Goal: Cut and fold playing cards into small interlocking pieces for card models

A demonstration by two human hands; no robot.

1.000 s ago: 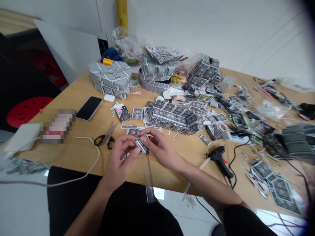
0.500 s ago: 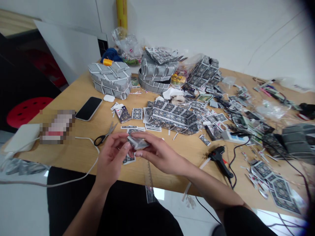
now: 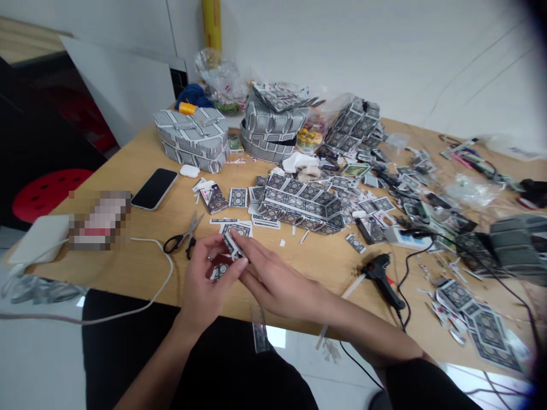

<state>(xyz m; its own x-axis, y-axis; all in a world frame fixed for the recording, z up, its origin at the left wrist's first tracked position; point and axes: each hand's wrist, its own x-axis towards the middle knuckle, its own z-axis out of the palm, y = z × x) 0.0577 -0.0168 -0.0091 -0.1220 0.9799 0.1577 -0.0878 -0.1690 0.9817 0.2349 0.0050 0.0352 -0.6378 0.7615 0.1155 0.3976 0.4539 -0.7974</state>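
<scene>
Between my two hands is a small folded playing card (image 3: 233, 246) with a dark patterned back. My left hand (image 3: 209, 285) pinches its near side with thumb and fingers. My right hand (image 3: 277, 273) closes over its other side, fingers bent around the edge. Part of the card is covered by my fingers. Flat cards and cut strips (image 3: 239, 229) lie just beyond my hands. Black-handled scissors (image 3: 183, 234) rest to the left of them. Farther back stands an open, long box (image 3: 301, 205) built from the same cards. A clear ruler (image 3: 260, 333) sticks out over the table's front edge.
A glue gun (image 3: 382, 279) with a black cord lies at the right. Cards and scraps (image 3: 410, 188) cover the right side. Grey card-covered boxes (image 3: 192, 139) stand at the back. A phone (image 3: 154, 188) and a white cable (image 3: 168, 273) are at the left.
The card in my hands has turned and tilted, and its patterned back now shows. My right hand has rolled over and dropped slightly; my left has shifted a little right.
</scene>
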